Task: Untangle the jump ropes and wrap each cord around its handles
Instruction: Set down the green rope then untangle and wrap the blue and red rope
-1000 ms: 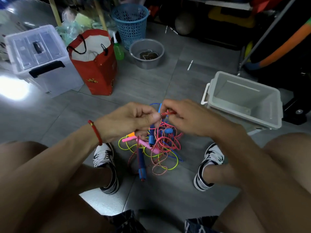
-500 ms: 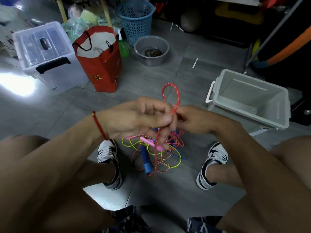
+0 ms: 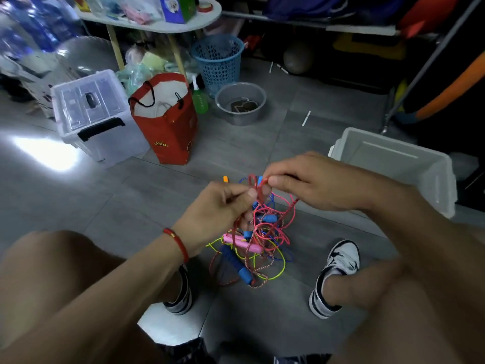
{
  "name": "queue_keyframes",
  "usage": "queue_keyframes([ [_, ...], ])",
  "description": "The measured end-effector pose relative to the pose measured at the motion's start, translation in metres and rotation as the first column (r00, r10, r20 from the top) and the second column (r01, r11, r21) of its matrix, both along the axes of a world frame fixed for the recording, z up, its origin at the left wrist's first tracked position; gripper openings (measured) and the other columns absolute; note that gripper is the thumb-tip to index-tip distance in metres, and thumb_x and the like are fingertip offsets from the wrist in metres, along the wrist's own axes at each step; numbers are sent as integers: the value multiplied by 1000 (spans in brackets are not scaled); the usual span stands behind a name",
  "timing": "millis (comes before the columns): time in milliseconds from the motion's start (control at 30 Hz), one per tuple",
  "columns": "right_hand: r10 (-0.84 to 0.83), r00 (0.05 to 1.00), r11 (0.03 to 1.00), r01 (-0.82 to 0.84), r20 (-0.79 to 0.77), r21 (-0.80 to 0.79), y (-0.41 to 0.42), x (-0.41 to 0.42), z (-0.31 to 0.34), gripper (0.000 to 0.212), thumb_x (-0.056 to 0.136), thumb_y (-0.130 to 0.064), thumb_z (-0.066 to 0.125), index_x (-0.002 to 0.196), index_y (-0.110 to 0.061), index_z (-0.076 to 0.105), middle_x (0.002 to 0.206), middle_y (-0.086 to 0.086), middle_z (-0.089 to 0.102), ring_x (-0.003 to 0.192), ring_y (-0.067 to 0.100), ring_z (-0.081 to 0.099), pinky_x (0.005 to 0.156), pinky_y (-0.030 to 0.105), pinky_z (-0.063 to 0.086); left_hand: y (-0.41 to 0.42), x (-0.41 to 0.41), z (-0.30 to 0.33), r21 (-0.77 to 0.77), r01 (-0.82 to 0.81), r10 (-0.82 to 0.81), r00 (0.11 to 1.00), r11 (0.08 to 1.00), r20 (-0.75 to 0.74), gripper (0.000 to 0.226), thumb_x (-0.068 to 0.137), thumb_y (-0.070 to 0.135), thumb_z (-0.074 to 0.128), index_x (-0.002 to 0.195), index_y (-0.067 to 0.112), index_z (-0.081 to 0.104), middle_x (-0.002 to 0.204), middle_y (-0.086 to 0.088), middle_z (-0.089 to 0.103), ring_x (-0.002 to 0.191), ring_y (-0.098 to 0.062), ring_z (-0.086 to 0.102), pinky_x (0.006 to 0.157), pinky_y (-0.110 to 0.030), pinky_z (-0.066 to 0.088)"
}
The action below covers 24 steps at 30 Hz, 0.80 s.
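Red, yellow and blue cords lie knotted in a tangle of jump ropes [image 3: 252, 245] on the grey floor between the two shoes, with a pink handle [image 3: 240, 242] and a blue handle [image 3: 236, 262] at its near side. Above it, the left hand [image 3: 217, 206] pinches a red cord [image 3: 258, 190] between thumb and curled fingers. Just right, the right hand [image 3: 312, 183] pinches the same cord at its fingertips. Half a second ago a tall red loop stood above the hands; now it is small. Farther right sits a white bin [image 3: 430, 177].
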State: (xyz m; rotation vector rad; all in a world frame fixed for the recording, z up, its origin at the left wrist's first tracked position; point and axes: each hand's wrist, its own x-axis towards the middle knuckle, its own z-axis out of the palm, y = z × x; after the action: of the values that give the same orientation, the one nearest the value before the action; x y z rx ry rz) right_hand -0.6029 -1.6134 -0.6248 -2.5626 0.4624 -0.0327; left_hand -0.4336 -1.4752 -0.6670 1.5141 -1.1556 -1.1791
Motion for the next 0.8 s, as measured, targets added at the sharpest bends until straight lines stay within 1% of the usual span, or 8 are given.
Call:
queue_keyframes([
  [67, -110, 989, 993, 106, 101, 42, -8, -10, -6, 21, 102, -35, 51, 97, -26, 70, 73, -17, 63, 69, -3, 55, 66, 16, 38, 3, -5, -4, 7, 67, -67, 994, 998, 90, 33, 103, 20, 53, 72, 11, 59, 59, -4, 53, 56, -22, 61, 61, -37, 53],
  [167, -141, 990, 989, 141, 2, 39, -16, -20, -28, 24, 101, -42, 51, 92, -29, 70, 68, -3, 60, 64, 8, 52, 64, 26, 41, 5, -4, -2, -51, 77, -68, 985, 996, 159, 31, 103, 26, 50, 79, 10, 60, 56, 6, 51, 55, -25, 57, 59, -45, 49],
  [267, -147, 989, 987, 145, 24, 66, -10, -23, -37, 20, 99, -41, 55, 94, -30, 72, 69, -13, 63, 66, -1, 54, 62, 14, 38, -1, -5, -3, 25, 97, -99, 989, 995, 106, 36, 100, 42, 51, 90, 12, 67, 55, 11, 45, 54, -18, 47, 59, -39, 42],
  [367, -153, 984, 981, 139, 96, 131, -2, -25, -37, 15, 97, -40, 60, 95, -33, 73, 72, -21, 64, 68, -2, 57, 62, 14, 41, -5, -11, -10, 30, 129, -132, 980, 991, 146, 16, 97, 31, 62, 92, 17, 67, 61, 16, 53, 53, -3, 48, 57, -20, 42],
  [433, -147, 986, 976, 131, 83, 171, 1, -27, -43, 17, 97, -44, 59, 90, -34, 71, 69, -13, 62, 64, 2, 54, 62, 20, 42, -6, -12, -11, 2, 162, -159, 967, 987, 197, 18, 99, 27, 60, 85, 19, 66, 61, 16, 53, 52, -4, 46, 56, -27, 41],
  [600, -107, 937, 983, 149, -334, 103, -16, -55, -71, 20, 102, -35, 52, 89, -23, 62, 78, -8, 57, 78, 13, 54, 68, 24, 39, -2, 10, -7, -46, 110, -98, 974, 993, 203, 27, 100, 27, 56, 82, 12, 66, 63, -3, 47, 57, -16, 40, 56, -36, 36],
  [667, -80, 878, 985, 141, -472, 95, -23, -65, -75, 17, 101, -23, 52, 90, -20, 64, 83, -9, 60, 84, 15, 56, 73, 26, 40, -1, 22, -13, 53, 140, -149, 885, 989, 442, 17, 97, 29, 64, 88, 16, 72, 69, 4, 57, 61, -10, 47, 61, -28, 40],
  [800, -79, 977, 986, 106, -199, 127, -12, -56, -65, 18, 101, -29, 55, 85, -33, 64, 78, -9, 63, 74, 6, 57, 70, 24, 44, 1, 24, -38, 166, -20, -114, 646, 986, 755, 51, 80, 45, 78, 117, 15, 61, 103, -2, 58, 93, -17, 55, 73, -18, 35],
])
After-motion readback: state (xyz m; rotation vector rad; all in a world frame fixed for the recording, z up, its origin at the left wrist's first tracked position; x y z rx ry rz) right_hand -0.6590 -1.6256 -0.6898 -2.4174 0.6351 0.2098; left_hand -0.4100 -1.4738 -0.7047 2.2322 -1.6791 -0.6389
